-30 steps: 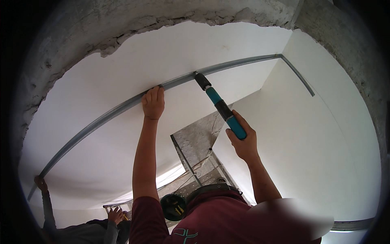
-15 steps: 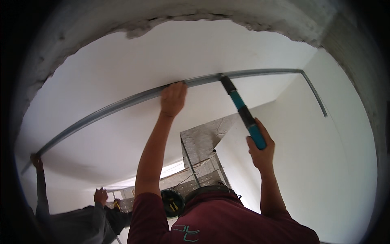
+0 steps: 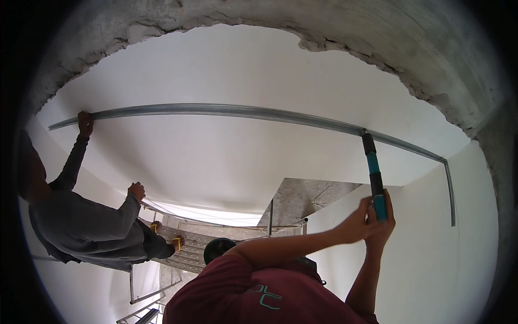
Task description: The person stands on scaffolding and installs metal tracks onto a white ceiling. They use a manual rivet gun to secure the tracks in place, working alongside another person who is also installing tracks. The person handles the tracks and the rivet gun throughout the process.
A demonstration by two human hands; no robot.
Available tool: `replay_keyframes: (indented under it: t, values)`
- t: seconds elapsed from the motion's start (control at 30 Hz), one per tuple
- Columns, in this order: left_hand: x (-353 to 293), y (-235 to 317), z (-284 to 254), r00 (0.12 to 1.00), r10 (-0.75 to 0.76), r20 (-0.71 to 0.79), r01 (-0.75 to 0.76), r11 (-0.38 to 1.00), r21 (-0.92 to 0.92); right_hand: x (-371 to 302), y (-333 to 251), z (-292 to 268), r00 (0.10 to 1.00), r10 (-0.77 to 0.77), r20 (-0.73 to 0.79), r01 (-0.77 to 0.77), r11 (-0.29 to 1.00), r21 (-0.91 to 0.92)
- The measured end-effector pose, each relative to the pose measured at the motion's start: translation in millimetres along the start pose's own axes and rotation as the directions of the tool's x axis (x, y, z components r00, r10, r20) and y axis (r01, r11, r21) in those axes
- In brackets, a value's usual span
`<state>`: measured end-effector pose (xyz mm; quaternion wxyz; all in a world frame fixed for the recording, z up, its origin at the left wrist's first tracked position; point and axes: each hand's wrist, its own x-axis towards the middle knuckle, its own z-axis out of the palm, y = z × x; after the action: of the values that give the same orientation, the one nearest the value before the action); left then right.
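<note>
Gripping the teal-handled tool (image 3: 374, 178) with both hands, my left hand (image 3: 353, 224) and right hand (image 3: 384, 220) close around its lower end just above my shoulder. Its black tip touches the long metal channel (image 3: 232, 112) pressed against the white ceiling (image 3: 226, 70). Farther left, a co-worker's hand (image 3: 84, 123) holds the channel's far end.

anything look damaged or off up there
Yes: the white ceiling board ends in a ragged, broken edge against bare grey concrete, chipped along its curve. The metal channel itself looks unbroken, with both hands on the teal-handled tool.
</note>
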<state>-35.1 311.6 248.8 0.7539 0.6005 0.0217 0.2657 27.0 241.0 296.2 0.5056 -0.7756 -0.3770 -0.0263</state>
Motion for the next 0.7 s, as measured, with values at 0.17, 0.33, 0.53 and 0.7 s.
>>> replay_keyframes:
  t: [0.17, 0.33, 0.53, 0.7]
  values:
    - [-3, 23, 20, 0.988, -0.089, -0.127, 0.097, 0.994, 0.057, 3, -6, 1, 0.975, -0.203, -0.092, 0.208, 0.976, 0.058]
    - [-2, 13, 28, 0.982, -0.044, -0.185, 0.044, 0.999, 0.000, -9, -2, -1, 0.996, -0.079, -0.049, 0.089, 0.961, 0.263]
    - [33, 5, 43, 0.985, 0.006, 0.173, -0.095, 0.853, 0.514, -26, 21, -32, 0.994, 0.069, -0.082, -0.062, 0.995, 0.083]
    - [-89, 43, 134, 0.777, 0.575, -0.255, -0.264, 0.666, 0.698, -46, 18, -47, 0.992, 0.115, -0.047, -0.111, 0.990, 0.082]
